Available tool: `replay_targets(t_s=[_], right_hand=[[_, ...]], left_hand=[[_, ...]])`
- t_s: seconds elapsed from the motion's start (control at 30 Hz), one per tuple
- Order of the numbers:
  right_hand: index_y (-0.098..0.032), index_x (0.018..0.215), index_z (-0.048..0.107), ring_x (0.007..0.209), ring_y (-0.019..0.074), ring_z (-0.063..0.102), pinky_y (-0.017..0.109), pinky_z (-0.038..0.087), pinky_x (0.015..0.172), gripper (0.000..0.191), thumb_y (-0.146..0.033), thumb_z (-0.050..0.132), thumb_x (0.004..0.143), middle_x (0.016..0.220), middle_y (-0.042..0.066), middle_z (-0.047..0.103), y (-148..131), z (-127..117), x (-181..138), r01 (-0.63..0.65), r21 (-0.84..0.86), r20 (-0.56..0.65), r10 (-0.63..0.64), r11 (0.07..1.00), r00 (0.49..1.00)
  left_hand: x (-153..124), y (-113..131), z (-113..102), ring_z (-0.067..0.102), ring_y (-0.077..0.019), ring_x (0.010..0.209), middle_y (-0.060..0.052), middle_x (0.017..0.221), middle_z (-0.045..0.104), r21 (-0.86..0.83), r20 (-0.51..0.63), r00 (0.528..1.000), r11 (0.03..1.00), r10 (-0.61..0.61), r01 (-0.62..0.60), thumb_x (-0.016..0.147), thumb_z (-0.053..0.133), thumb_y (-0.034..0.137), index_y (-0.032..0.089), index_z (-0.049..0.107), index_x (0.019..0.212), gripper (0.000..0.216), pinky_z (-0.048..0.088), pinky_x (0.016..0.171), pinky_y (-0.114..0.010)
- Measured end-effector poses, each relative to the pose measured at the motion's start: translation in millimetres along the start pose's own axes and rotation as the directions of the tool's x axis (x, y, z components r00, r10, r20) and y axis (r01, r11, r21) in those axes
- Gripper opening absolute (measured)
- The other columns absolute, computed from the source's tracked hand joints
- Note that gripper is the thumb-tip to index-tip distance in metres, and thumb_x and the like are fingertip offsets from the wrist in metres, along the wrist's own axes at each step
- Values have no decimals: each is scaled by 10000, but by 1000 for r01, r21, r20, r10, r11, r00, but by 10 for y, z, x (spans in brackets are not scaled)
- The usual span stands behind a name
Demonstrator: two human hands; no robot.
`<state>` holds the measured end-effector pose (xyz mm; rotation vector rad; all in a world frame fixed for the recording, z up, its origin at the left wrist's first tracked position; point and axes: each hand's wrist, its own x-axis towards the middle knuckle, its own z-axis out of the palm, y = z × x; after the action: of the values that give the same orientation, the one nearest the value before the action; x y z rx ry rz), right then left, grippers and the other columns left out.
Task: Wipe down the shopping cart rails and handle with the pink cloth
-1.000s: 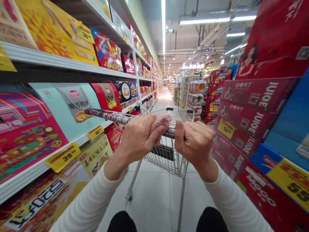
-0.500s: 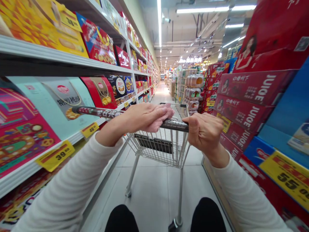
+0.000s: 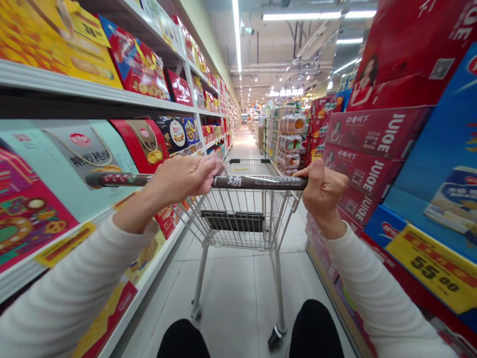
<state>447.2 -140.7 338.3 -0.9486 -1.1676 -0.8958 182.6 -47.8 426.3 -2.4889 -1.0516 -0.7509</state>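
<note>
A shopping cart point(image 3: 231, 222) of silver wire stands in front of my knees. Its dark handle bar point(image 3: 261, 182) runs crosswise, printed with white lettering. My left hand point(image 3: 177, 175) presses a pink cloth point(image 3: 213, 172) onto the bar, left of its middle; the cloth is mostly hidden under the fingers. At the bar's right end, my right hand point(image 3: 323, 193) is closed around it, thumb on top. The part of the cart basket that shows holds no goods.
Shelves point(image 3: 149, 102) of boxed snacks line the left side, close to the bar's left end. Stacked red juice cartons point(image 3: 372, 132) and a blue display box point(image 3: 447, 129) rise at right. Wrapped bottle packs point(image 3: 292, 141) stand farther along the tiled aisle point(image 3: 238, 278).
My left hand and the cloth have slid left along the bar, uncovering its middle. The cart has turned, so the bar now lies nearly level. The right hand keeps its grip.
</note>
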Motion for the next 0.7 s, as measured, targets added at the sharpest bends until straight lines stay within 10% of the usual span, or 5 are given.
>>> replay_targets(t_s=[0.07,0.2,0.37,0.7], right_hand=[[-203,529,662,447,101,603,257,425,514,686,-405,299,1075,486,15,651,-13,41,-2,-42,8,-32,42,999,999],[-196,545,649,466,99,593,257,410,521,666,-419,307,1071,508,14,639,-38,115,-23,-77,63,-17,79,995,997],[-208,442,426,409,80,414,273,332,489,696,-495,295,1062,422,-17,446,68,145,-46,-65,93,-4,66,993,998],[-201,608,714,504,102,624,253,448,546,731,-534,245,1059,556,32,679,366,9,22,-17,68,176,5,998,984]], left_hand=[[-119,269,111,563,-189,623,-31,695,680,93,-91,991,990,-93,102,992,333,559,245,738,929,516,378,623,-307],[-204,918,442,616,-210,755,-74,804,708,162,-463,874,983,149,-82,1032,372,470,176,684,940,439,430,762,-348],[-70,1286,754,634,-215,839,-79,863,699,332,-572,703,903,423,-273,1018,466,481,139,631,1068,383,437,884,-357],[-111,493,550,631,-208,820,-59,870,697,177,-370,824,903,430,-391,1012,399,596,182,607,1070,467,430,804,-361]])
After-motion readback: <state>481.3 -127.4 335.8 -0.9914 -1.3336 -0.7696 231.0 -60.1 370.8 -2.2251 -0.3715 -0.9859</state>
